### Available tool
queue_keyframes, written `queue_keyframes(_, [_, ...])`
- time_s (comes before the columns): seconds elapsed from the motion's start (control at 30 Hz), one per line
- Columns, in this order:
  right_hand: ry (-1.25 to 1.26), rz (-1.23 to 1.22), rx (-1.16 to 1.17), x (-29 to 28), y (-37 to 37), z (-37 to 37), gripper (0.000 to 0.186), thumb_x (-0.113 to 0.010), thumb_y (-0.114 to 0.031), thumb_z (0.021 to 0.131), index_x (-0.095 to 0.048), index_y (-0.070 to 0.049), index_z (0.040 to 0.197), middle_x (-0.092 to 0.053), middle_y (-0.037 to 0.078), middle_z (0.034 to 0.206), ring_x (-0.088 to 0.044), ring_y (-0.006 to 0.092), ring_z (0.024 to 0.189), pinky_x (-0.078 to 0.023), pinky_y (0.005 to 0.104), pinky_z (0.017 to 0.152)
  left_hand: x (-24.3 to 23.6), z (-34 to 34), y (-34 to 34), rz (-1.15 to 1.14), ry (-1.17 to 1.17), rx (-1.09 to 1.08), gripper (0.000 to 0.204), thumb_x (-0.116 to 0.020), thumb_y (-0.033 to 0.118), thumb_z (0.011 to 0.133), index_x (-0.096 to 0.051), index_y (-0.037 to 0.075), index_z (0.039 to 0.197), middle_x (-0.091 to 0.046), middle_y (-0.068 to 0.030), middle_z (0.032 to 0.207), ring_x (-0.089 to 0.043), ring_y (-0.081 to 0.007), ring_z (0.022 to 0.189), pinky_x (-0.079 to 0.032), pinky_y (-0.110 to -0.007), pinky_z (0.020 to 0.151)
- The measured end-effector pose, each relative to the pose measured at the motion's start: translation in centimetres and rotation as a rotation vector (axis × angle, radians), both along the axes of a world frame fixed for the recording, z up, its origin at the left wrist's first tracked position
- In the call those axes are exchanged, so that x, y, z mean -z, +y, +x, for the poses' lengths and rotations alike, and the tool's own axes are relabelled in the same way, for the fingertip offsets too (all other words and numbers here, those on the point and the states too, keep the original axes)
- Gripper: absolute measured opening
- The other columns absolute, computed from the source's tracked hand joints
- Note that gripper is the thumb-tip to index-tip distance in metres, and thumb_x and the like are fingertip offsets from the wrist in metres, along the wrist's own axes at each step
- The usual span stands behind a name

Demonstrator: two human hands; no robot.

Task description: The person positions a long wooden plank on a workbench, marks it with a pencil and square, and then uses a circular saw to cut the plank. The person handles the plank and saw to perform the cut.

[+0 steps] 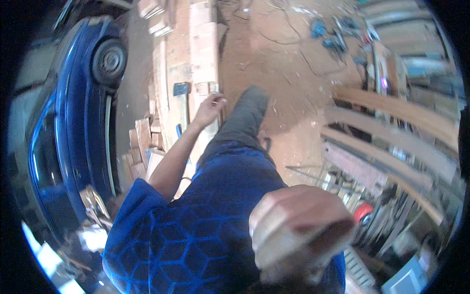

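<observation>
My left hand (209, 110) is over the edge of a long pale wooden plank stack (203, 49), its fingers drawn together in a pinch. Whatever is between the fingertips, if anything, is too small to name. Just left of that hand, on the boards, lies a hammer-like tool (181, 88) with a dark, blocky head and a pale handle. Large and smeared by motion, my right hand (301, 225) is raised close to the camera in front of my patterned blue shirt (181, 245). Its fingers cannot be made out clearly.
A blue car (73, 112) stands along the left. Short wood blocks (142, 134) are piled beside the bench. Long boards (396, 110) lean and stack at the right, near a red round object (363, 212). Blue power tools (335, 39) and a cable (293, 43) lie on the brown floor.
</observation>
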State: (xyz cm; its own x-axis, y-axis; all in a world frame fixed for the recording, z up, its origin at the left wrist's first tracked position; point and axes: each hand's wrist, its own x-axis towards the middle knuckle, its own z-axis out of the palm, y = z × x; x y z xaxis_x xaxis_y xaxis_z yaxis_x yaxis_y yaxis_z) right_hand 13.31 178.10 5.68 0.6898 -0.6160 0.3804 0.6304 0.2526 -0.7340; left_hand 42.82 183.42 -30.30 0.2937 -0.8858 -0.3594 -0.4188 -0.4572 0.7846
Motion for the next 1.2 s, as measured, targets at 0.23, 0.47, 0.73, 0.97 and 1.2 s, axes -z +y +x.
queue_keyframes(0.23, [0.845, -0.308, 0.088, 15.7, -9.6, -2.2, 0.014, -0.069, -0.013, 0.091, -0.069, 0.000, 0.088, -0.069, 0.012, 0.085, -0.067, 0.0256, 0.080, -0.053, 0.0369, 0.074, 3.3, -3.5, -2.3, 0.236, 0.077, -0.121, 0.050, -0.065, 0.042, 0.096, -0.067, -0.001, 0.122, -0.070, -0.0233, 0.118, -0.068, -0.0325, 0.112, -0.052, -0.039, 0.098])
queue_keyframes(0.47, [1.610, -0.189, 0.314, 35.2, -22.3, -13.4, 0.028, -0.069, -0.025, 0.093, -0.071, 0.001, 0.103, -0.072, 0.016, 0.089, -0.068, 0.0244, 0.084, -0.053, 0.0364, 0.079, 7.8, -2.0, -16.4, 0.067, -0.016, -0.120, 0.044, -0.067, 0.035, 0.097, -0.066, -0.001, 0.123, -0.071, -0.0197, 0.115, -0.069, -0.0289, 0.107, -0.052, -0.038, 0.095])
queue_keyframes(0.73, [1.684, -0.079, 0.374, 43.9, -41.2, -20.7, 0.035, -0.069, -0.030, 0.092, -0.073, 0.002, 0.104, -0.074, 0.017, 0.094, -0.071, 0.0255, 0.087, -0.055, 0.0372, 0.081, 5.6, 3.7, -32.9, 0.083, -0.029, -0.202, 0.046, -0.064, 0.035, 0.100, -0.063, -0.001, 0.129, -0.069, -0.0202, 0.123, -0.063, -0.0303, 0.120, -0.046, -0.038, 0.106])
queue_keyframes(0.97, [1.712, 0.172, 0.127, 60.7, -62.7, -26.4, 0.047, -0.066, -0.043, 0.088, -0.074, -0.002, 0.108, -0.073, 0.023, 0.108, -0.071, 0.0349, 0.103, -0.054, 0.0436, 0.090, 9.1, 0.2, -37.3, 0.415, -0.210, -0.317, 0.046, -0.065, 0.036, 0.099, -0.064, -0.004, 0.124, -0.070, -0.0164, 0.106, -0.066, -0.0213, 0.092, -0.052, -0.034, 0.087])
queue_keyframes(1.2, [1.937, -0.017, 0.142, 92.7, -82.6, -33.1, 0.068, -0.073, -0.038, 0.085, -0.052, 0.008, 0.130, -0.055, 0.030, 0.132, -0.050, 0.0416, 0.126, -0.039, 0.0470, 0.108, 14.3, -16.5, -46.3, 0.930, 0.138, -0.176, 0.040, -0.065, 0.037, 0.099, -0.064, 0.006, 0.124, -0.072, -0.0106, 0.115, -0.070, -0.0203, 0.097, -0.055, -0.037, 0.088])
